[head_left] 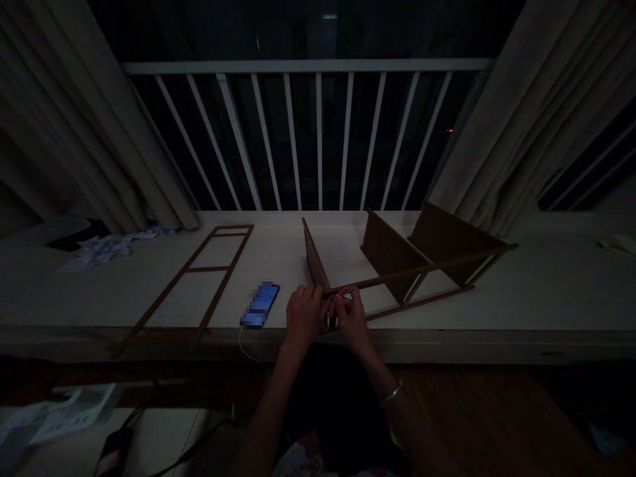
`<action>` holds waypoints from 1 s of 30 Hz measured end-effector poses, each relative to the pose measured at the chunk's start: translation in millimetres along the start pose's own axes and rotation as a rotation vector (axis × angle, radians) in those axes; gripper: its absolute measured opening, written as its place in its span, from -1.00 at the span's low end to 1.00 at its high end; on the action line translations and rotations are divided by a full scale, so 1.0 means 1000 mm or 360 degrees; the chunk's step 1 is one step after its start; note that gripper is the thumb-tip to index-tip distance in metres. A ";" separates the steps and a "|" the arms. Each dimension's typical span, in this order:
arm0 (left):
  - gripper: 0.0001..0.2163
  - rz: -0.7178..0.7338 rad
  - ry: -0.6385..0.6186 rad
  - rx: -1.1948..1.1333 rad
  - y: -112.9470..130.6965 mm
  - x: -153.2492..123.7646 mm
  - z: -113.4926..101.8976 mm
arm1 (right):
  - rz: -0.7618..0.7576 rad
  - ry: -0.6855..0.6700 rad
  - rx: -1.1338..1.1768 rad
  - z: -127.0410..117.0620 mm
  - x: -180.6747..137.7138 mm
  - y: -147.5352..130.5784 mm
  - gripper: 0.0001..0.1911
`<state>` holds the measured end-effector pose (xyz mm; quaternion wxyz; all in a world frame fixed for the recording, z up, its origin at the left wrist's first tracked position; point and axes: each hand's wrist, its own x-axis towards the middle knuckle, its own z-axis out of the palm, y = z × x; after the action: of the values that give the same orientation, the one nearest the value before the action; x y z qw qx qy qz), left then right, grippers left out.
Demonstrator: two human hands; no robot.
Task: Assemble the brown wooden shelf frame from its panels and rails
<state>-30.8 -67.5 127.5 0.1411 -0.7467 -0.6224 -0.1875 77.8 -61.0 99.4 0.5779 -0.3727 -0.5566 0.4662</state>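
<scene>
Bare forearms (283, 374) at six o'clock, left hand (305, 314) gripping brown wooden three-panelled rack (392, 255), likely steadying it for my pinching right hand (352, 319).

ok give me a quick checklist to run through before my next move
1. Left hand steadying the shelf unit: ok, fingers are over its near left end.
2. Right hand at the same corner: ok, close beside the left.
3. Small item at the right fingertips properly seated: cannot tell, too dark and partly hidden.
4. Loose ladder-shaped frame fully on the ledge: not ok, its near end appears to jut past the front edge.
5. Phone apart from the shelf unit: ok.
6. Lighting: not ok, very dim.
</scene>
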 end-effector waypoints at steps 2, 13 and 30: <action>-0.80 0.0000 -0.0006 0.0001 0.000 0.000 0.000 | 0.0007 0.0015 -0.0111 -0.001 0.000 0.000 -0.86; -0.81 0.0011 -0.0005 0.0007 0.000 0.000 0.000 | -0.0076 -0.0056 -0.0594 -0.009 0.001 -0.018 -0.87; -0.80 -0.0003 -0.0002 -0.0072 0.002 0.000 -0.006 | -0.0144 0.0168 -0.0538 -0.019 0.004 -0.009 -0.63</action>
<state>-29.2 -70.4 132.7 0.1235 -0.7492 -0.6189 -0.2012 97.3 -58.6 107.3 0.5559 -0.4629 -0.6121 0.3194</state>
